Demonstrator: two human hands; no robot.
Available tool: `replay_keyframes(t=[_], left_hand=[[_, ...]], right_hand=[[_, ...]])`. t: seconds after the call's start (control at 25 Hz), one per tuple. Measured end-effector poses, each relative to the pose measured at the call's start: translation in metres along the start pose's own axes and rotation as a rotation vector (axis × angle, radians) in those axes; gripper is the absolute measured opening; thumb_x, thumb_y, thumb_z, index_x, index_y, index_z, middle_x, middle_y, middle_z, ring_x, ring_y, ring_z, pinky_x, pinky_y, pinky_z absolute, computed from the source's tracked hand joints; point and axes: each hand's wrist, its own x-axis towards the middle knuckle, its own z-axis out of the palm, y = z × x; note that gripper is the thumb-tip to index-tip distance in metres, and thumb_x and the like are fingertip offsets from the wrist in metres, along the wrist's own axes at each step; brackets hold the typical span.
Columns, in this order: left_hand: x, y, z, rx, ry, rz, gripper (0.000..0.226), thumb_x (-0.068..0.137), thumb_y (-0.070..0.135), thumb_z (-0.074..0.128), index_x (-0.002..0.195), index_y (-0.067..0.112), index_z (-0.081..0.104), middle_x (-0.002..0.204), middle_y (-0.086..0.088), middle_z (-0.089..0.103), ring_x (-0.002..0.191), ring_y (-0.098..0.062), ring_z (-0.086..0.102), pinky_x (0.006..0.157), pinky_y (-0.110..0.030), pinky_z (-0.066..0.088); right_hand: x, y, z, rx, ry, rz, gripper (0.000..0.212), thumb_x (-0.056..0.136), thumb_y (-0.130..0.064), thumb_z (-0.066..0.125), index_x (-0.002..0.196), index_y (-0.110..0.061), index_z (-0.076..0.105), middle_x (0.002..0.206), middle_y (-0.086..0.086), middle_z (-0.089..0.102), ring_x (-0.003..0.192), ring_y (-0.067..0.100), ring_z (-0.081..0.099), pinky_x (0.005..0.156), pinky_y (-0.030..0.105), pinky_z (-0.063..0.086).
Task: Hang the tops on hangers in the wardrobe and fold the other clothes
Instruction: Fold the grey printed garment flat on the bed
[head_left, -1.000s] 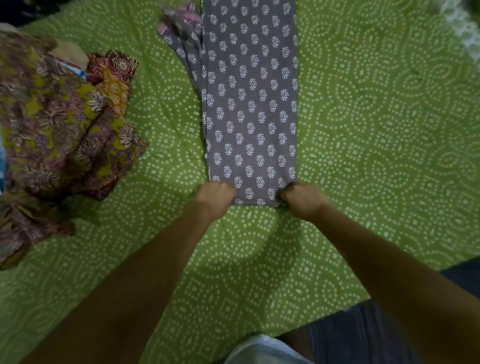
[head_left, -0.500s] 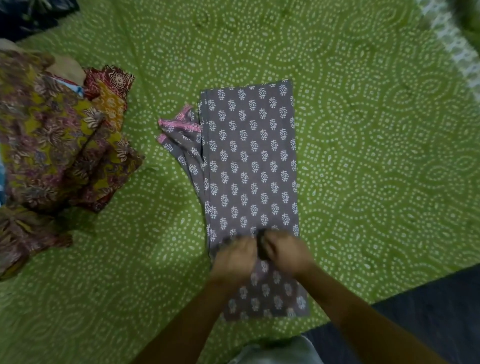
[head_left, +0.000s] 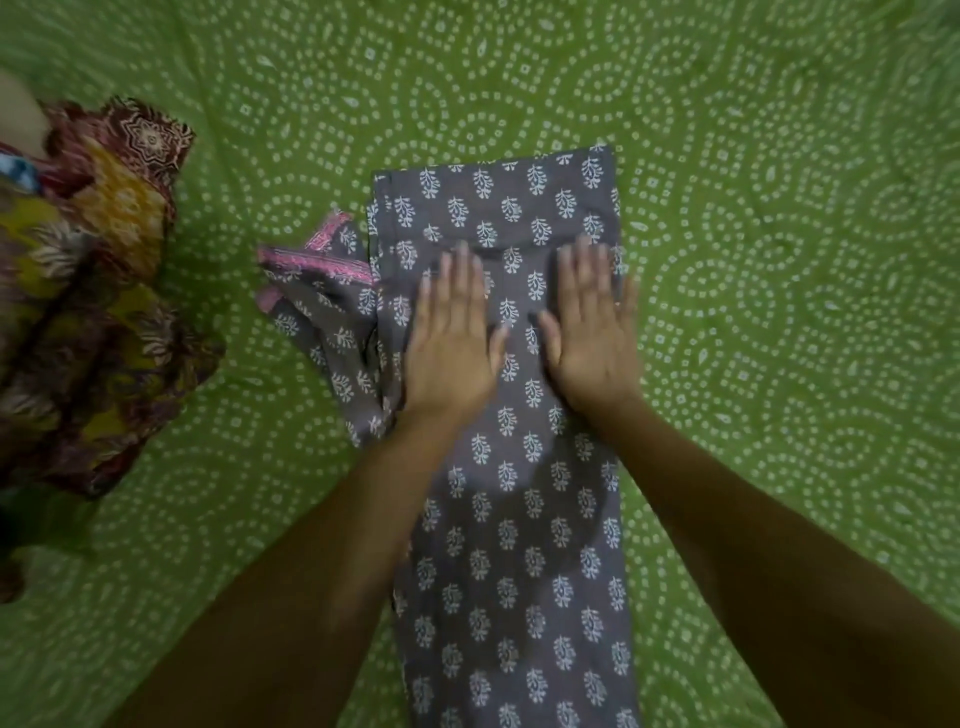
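under your flat, straight fingers lies the grey printed garment (head_left: 511, 467), folded long; your left hand (head_left: 451, 343) and right hand (head_left: 592, 332) press it side by side. left of your left fingertips its pink-trimmed sleeves (head_left: 317, 270) stick out; farther left sits a floral clothes pile (head_left: 88, 291) on the green sheet (head_left: 779, 260).

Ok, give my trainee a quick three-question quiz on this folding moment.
1. True or false: both hands lie flat, fingers straight, on the grey printed garment.
2. Which side of the garment shows the pink-trimmed part: A the person's left, B the person's right?
3. What lies on the green bedsheet at far left?

Key: 1 true, left hand and right hand press flat. 2 A. 3 a pile of floral clothes.
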Motion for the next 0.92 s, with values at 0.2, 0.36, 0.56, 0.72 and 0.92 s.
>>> replay_keyframes(t=[0.2, 0.36, 0.56, 0.72, 0.92], left_hand=[[0.003, -0.036, 0.002, 0.09, -0.127, 0.445, 0.078, 0.096, 0.061, 0.005, 0.151, 0.008, -0.005, 0.16, -0.01, -0.001, 0.148, -0.023, -0.003, 0.12, -0.042, 0.004], [0.112, -0.063, -0.027, 0.081, -0.014, -0.069, 0.08, 0.095, 0.063, 0.0, 0.151, 0.007, -0.008, 0.16, -0.011, -0.009, 0.147, -0.026, -0.008, 0.12, -0.045, 0.001], [0.03, 0.016, -0.006, -0.111, 0.0, -0.059, 0.061, 0.101, 0.038, 0.006, 0.152, 0.006, -0.004, 0.161, -0.01, -0.004, 0.148, -0.025, -0.005, 0.12, -0.043, 0.0], [-0.159, 0.028, 0.039, -0.084, -0.077, 0.175, 0.061, 0.1, 0.04, 0.021, 0.153, 0.011, 0.008, 0.16, -0.005, 0.01, 0.148, -0.022, 0.002, 0.12, -0.044, 0.007], [-0.305, -0.001, 0.04, -0.099, -0.211, 0.462, 0.069, 0.095, 0.055, 0.036, 0.152, 0.017, 0.023, 0.158, 0.001, 0.021, 0.148, -0.02, 0.009, 0.112, -0.048, 0.023]], right_hand=[[0.034, 0.039, 0.0, -0.225, -0.147, -0.635, 0.058, 0.101, -0.046, 0.015, 0.152, -0.02, 0.019, 0.16, 0.001, 0.013, 0.148, 0.023, 0.007, 0.118, 0.047, 0.009], [0.129, 0.047, -0.023, -0.158, -0.064, -0.105, 0.06, 0.1, -0.05, 0.008, 0.154, -0.023, 0.002, 0.161, 0.001, 0.002, 0.148, 0.026, -0.002, 0.117, 0.048, -0.005], [0.026, -0.03, -0.002, 0.213, -0.024, 0.253, 0.059, 0.103, -0.036, 0.018, 0.153, -0.008, 0.006, 0.161, 0.01, 0.002, 0.148, 0.025, -0.002, 0.12, 0.046, 0.0], [-0.162, -0.048, 0.015, 0.161, -0.172, 0.207, 0.059, 0.102, -0.034, 0.026, 0.153, -0.007, 0.012, 0.16, 0.009, 0.008, 0.148, 0.021, 0.004, 0.118, 0.045, 0.014], [-0.247, -0.027, -0.002, 0.027, -0.307, 0.101, 0.061, 0.097, -0.041, 0.031, 0.15, -0.011, 0.029, 0.156, 0.009, 0.027, 0.145, 0.024, 0.023, 0.116, 0.046, 0.018]])
